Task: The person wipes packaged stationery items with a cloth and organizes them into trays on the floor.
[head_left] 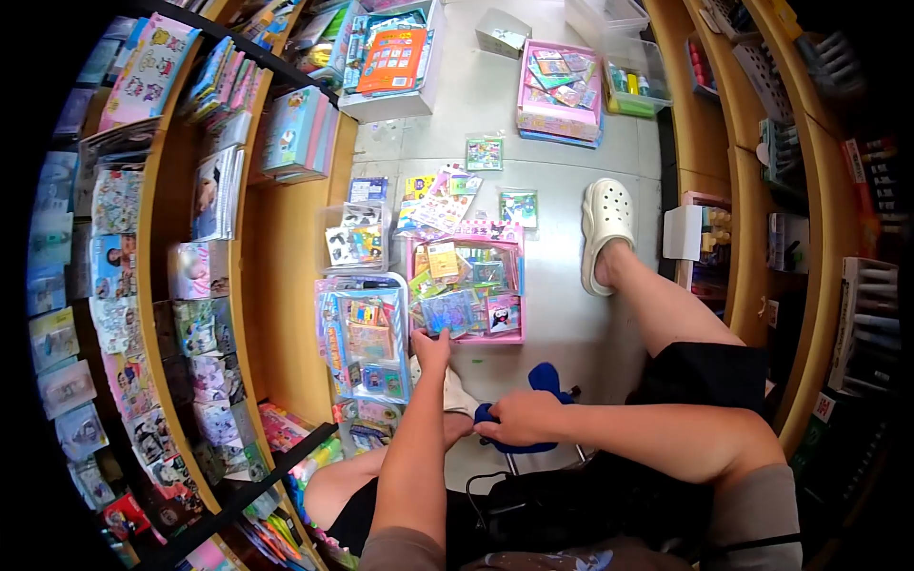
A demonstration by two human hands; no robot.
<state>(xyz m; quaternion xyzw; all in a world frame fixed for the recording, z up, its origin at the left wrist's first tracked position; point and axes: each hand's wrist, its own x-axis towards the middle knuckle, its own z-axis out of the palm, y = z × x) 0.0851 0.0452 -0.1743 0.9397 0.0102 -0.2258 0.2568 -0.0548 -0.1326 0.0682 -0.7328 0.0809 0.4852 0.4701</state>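
Grey sleeves [762, 509] precede left grip [432, 352] at packet [448, 309], right grip [526, 419] at stool [546, 378], both closures unclear.

Shiny bluish packet [447, 314] (violet tints), lying atop mixed packets [488, 273] in open pink box [523, 322], near-left corner.

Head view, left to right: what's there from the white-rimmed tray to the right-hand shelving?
White-rimmed tray → left hand → right hand → right clog → right-hand shelving.
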